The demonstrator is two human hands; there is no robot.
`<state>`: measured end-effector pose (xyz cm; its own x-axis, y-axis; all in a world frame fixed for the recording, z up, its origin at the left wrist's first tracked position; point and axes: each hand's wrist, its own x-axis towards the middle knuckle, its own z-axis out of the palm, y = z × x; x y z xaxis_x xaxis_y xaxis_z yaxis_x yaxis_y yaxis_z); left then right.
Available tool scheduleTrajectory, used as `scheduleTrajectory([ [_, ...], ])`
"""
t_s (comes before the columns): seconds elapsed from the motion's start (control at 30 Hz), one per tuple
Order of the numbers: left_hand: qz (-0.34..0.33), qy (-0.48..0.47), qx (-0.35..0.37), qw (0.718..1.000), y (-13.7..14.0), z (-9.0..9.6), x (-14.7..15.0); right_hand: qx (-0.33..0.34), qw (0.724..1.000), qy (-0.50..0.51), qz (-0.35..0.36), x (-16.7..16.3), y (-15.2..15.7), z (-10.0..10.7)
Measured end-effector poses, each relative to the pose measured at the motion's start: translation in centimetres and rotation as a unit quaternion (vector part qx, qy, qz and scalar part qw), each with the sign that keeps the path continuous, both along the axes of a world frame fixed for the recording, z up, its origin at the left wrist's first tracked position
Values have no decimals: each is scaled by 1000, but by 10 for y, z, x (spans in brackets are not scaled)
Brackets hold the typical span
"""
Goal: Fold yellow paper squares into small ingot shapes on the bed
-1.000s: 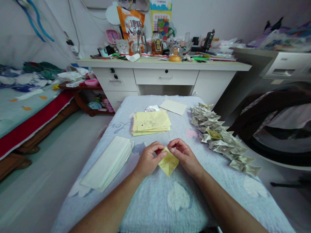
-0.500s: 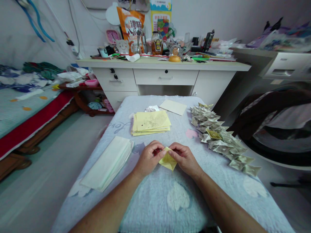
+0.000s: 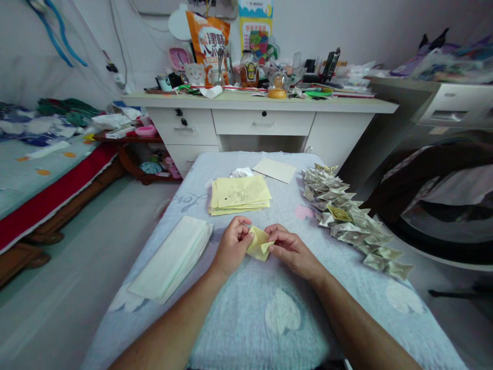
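Observation:
Between my hands is a small folded piece of yellow paper (image 3: pixel 258 243), held just over the cloth-covered table. My left hand (image 3: pixel 233 243) pinches its left side between thumb and fingers. My right hand (image 3: pixel 289 248) grips a small raised flap at its right edge. Beyond the hands lies a stack of yellow paper sheets (image 3: pixel 242 194), the top one marked with dark print. To the left rests a folded bundle of pale paper (image 3: pixel 171 259). Several folded paper pieces (image 3: pixel 344 216) stand nested in a long row on the right.
A cream sheet (image 3: pixel 274 170) and crumpled white tissue (image 3: pixel 241 172) lie near the far edge of the table (image 3: pixel 231 329). Behind stands a white desk (image 3: pixel 265 122) crowded with items. A bed (image 3: pixel 46 180) is at the left, a washing machine (image 3: pixel 442 110) at the right.
The yellow paper has turned and shifted slightly left. My right hand has moved from its top to a flap on its right edge, while the left hand keeps its pinch.

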<state>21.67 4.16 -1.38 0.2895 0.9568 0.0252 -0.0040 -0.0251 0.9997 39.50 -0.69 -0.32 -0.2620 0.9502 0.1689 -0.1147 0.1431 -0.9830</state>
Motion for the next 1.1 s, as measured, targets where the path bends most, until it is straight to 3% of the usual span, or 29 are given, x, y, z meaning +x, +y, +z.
scheduleTrajectory([
  [0.13,-41,-3,-19,999,-3,4,-1,-11,1000,8,-16,-2,2,-1],
  [0.37,-162,-103,-29,981,-6,16,-2,-47,996,-22,-77,-1,5,-4],
  [0.53,-124,-36,-9,992,-3,7,-1,-55,994,-42,-87,-2,5,-10],
  [0.67,-88,-15,-11,996,1,-1,0,31,979,-120,-159,-6,2,-7],
  [0.8,-79,3,-2,997,2,-3,0,162,933,-242,-209,-9,0,-1],
  [0.97,-104,36,2,994,-1,-2,2,190,910,-312,-194,-9,0,-2],
  [1.1,-98,40,-1,994,-2,0,3,183,913,-313,-188,-9,0,-4],
])
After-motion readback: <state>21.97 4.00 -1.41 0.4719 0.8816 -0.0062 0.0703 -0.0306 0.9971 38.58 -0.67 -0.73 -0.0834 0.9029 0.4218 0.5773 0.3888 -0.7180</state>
